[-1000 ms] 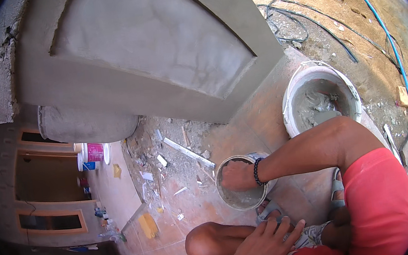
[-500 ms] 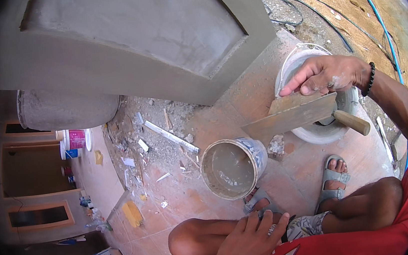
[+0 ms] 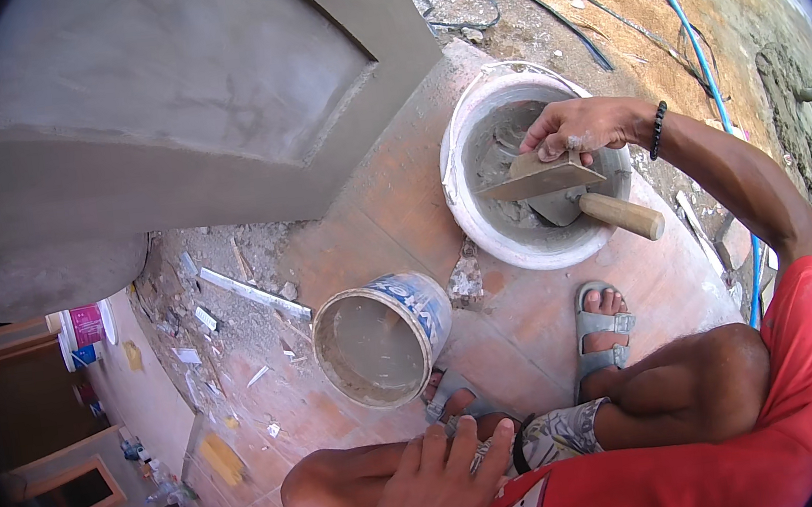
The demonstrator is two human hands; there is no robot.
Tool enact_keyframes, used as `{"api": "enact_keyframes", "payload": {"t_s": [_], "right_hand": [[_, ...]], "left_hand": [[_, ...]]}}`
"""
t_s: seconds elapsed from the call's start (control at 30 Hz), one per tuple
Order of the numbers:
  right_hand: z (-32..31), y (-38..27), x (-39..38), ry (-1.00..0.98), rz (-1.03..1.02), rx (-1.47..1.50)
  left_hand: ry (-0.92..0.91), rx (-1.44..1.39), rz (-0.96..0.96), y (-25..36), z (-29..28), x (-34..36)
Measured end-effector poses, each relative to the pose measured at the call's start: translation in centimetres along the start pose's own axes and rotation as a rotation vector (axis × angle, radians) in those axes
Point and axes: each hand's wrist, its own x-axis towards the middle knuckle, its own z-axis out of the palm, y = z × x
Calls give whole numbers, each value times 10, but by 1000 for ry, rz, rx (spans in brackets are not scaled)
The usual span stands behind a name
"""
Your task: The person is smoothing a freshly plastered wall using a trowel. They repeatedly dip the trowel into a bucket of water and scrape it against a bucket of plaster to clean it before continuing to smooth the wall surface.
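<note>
One white mortar bucket (image 3: 547, 256) sits under the right hand (image 3: 587, 127), which pinches a blade (image 3: 550, 180) beside a wooden handle (image 3: 624, 216); the left hand (image 3: 441, 490) lies loosely spread.

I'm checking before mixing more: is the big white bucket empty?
Not empty: the big white bucket holds grey mix, visible left of the right hand. Its depth cannot be told.

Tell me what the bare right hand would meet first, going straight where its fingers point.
Likely the wet grey mortar inside the round white bucket, down and left of the right hand; depth is unclear, so it might reach the left rim first.
</note>
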Motion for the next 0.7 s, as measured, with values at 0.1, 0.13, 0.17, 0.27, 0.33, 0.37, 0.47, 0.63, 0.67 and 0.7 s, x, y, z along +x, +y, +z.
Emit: {"api": "enact_keyframes", "payload": {"t_s": [0.1, 0.13, 0.17, 0.27, 0.33, 0.37, 0.47, 0.63, 0.67, 0.7], "right_hand": [[7, 16, 17, 39, -52, -58], [7, 30, 26, 64, -81, -58], [5, 44, 34, 62, -164, -101], [10, 43, 37, 82, -174, -37], [13, 50, 36, 146, -265, -29], [14, 54, 35, 154, -256, -34], [22, 47, 28, 136, -125, -68], [30, 63, 43, 117, -252, -172], [28, 62, 46, 120, -222, -286], [27, 64, 47, 122, -311, -382]], "left_hand": [[-44, -54, -34, 0, -1, -1], [-61, -46, -40, 0, 1, -1], [-49, -13, -32, 0, 3, 0], [-34, 71, -17, -1, 6, 0], [-60, 118, 18, -3, -1, -1], [-44, 85, 8, -3, -1, 0], [-13, -7, 23, -10, 6, 3], [-74, -95, 110, -27, 1, 17], [-85, -154, 118, -28, 2, 16], [-99, -219, 131, -30, 5, 16]]}}
